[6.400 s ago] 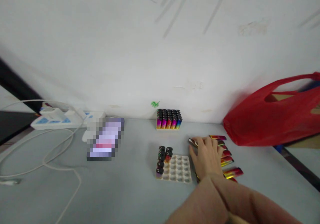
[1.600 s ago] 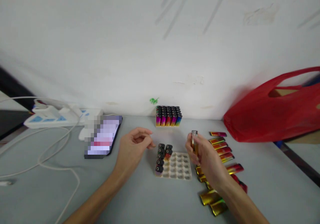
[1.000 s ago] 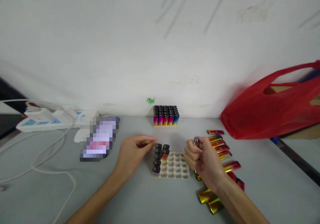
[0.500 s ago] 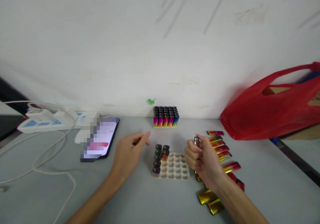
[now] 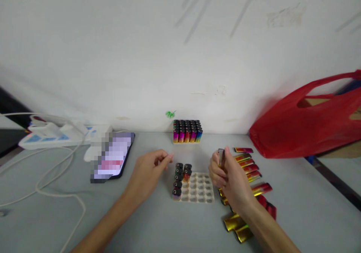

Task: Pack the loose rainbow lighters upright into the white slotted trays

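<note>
My right hand (image 5: 229,179) is closed around a lighter (image 5: 221,156) held upright, its metal top sticking out above my fingers. It hovers just right of a cream tray (image 5: 200,193) whose left columns hold several black-capped lighters (image 5: 180,177). My left hand (image 5: 148,172) floats left of the tray with fingers loosely curled, thumb and forefinger close together, and nothing visible in them. Loose shiny red and gold lighters (image 5: 249,168) lie on the table to the right of my right hand and under my forearm.
A full block of rainbow lighters (image 5: 187,131) stands against the wall. A phone (image 5: 113,159) lies at the left, beside a white power strip (image 5: 56,136) and white cables (image 5: 47,185). A red plastic bag (image 5: 307,125) sits at the right. The table edge runs at the far right.
My right hand picked a lighter from the loose pile and raised it upright beside the tray. My left hand came into view left of the tray and shifts slightly.
</note>
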Demonstrator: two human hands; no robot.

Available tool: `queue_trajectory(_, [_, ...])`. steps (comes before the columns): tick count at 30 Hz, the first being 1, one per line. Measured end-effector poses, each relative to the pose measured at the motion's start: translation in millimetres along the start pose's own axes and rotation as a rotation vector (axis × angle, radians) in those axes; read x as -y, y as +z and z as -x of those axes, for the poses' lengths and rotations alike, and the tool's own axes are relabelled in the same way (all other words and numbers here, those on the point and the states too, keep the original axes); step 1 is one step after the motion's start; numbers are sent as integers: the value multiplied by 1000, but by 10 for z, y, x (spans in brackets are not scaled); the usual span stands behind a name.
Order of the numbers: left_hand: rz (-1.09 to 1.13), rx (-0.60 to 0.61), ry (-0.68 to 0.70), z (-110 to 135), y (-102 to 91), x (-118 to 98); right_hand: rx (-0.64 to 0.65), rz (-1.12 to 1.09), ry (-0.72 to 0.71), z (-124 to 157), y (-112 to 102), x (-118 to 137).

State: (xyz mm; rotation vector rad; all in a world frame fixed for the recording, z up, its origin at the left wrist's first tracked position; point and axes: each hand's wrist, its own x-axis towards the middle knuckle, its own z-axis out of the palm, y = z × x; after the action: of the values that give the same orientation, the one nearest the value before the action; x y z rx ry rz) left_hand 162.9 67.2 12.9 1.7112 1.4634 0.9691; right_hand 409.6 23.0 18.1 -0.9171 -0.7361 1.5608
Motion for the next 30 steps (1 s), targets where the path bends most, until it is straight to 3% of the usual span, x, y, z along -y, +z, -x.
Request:
queue_trajectory(3, [9, 67, 8, -20, -41, 49, -30, 190, -147, 35, 49, -24])
queue_trajectory(7, [144, 340, 5, 8, -112, 98, -3, 532, -301, 78, 74, 7])
queue_trajectory(14, [351, 681, -62, 163, -96, 85, 150, 757, -301, 174, 111, 65])
queue_trajectory(21, [294, 722, 5, 165, -29, -62, 371, 1041, -655, 174, 99, 6])
queue_trajectory(30, [433, 745, -65, 193, 38, -31, 469, 1131, -625, 167, 64, 55])
